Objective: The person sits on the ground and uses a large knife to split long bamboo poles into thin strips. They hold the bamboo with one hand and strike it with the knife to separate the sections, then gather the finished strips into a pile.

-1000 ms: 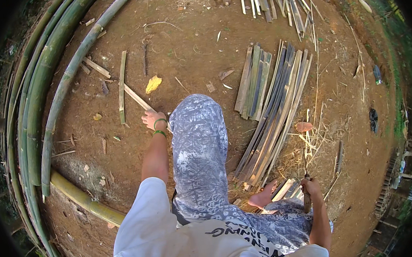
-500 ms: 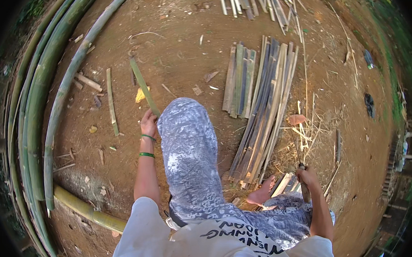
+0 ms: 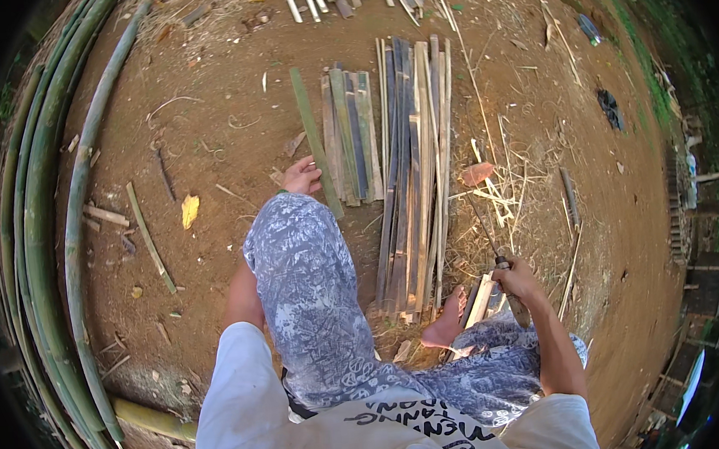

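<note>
While the right hand point(image 3: 517, 278) clasps a knife point(image 3: 518, 310), the left hand point(image 3: 300, 178) meets a green strip point(image 3: 310, 126), its fingers' grip unclear.

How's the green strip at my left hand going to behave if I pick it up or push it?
The green strip looks thin and narrow, so it's probably light. It runs nearly straight, suggesting it's fairly stiff. Its flat shape would likely make it slide rather than roll.

White short-sleeved shirt point(image 3: 234, 400) with black lettering point(image 3: 435, 415); blue-grey, white-patterned trousers point(image 3: 302, 262); green wristband point(image 3: 281, 192); bare foot point(image 3: 444, 324)
</note>
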